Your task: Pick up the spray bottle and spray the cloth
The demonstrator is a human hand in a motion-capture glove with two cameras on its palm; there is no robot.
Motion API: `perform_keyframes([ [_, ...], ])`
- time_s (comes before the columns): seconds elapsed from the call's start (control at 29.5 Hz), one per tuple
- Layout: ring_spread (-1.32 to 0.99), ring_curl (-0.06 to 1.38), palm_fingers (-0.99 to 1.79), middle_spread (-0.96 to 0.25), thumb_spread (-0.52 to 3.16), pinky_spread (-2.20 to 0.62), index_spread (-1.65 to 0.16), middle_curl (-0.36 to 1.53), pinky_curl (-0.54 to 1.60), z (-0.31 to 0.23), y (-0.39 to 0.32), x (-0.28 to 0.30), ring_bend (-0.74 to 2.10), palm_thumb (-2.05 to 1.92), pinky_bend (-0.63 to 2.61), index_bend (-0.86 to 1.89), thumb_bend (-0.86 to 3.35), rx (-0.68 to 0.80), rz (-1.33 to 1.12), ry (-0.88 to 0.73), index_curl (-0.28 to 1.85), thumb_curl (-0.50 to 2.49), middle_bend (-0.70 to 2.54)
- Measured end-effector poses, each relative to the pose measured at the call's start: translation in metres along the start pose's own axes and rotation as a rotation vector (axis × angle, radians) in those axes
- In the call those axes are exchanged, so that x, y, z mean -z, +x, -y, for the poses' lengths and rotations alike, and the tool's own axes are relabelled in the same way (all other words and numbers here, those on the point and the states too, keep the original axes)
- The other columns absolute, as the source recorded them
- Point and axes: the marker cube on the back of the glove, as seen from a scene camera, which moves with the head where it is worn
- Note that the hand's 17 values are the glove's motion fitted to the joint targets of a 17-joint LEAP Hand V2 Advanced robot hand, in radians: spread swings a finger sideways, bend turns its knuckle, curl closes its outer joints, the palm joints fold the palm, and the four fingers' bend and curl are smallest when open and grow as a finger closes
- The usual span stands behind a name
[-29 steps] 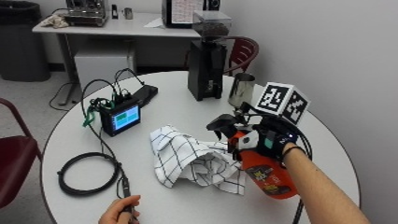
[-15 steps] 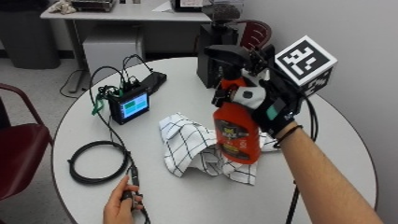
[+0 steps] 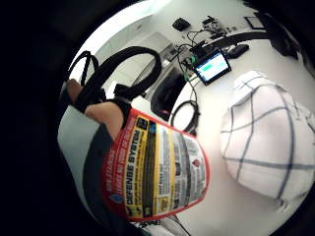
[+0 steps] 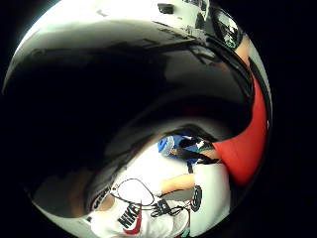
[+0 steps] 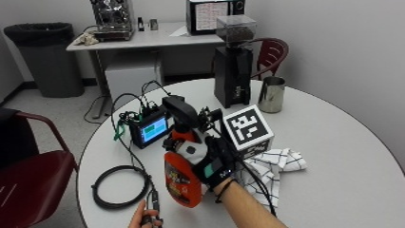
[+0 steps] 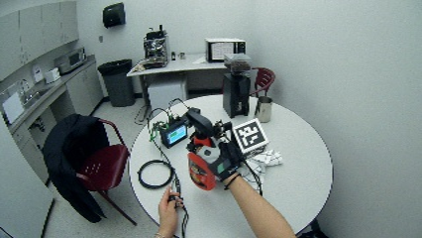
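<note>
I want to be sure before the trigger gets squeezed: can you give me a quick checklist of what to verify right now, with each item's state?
1. Right hand holds the spray bottle: ok.
2. Bottle lifted off the table: ok, it shows above the surface in the little finger side palm view.
3. Cloth lies on the table beside the hand: ok.
4. Nozzle aimed at the cloth: cannot tell.
5. Finger on the trigger: cannot tell.
6. Small screen device out of the spray path: cannot tell, it stands close behind the bottle.
</note>
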Motion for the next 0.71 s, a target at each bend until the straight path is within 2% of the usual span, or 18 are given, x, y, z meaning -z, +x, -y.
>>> perform_keyframes([
  [0.31, -0.14, 0.42, 1.15, -0.10, 0.56, 0.14, -0.19, 0.49, 0.34, -0.017, 0.050, -0.021, 0.52, 0.96, 0.19, 0.14, -0.03, -0.045, -0.010, -0.005, 0.40, 0.72, 0.48],
  [0.71, -0.14, 0.42, 1.14, -0.11, 0.58, 0.13, -0.20, 0.49, 0.34, -0.012, 0.052, -0.022, 0.52, 0.95, 0.19, 0.13, -0.03, -0.016, -0.011, -0.019, 0.39, 0.72, 0.48],
])
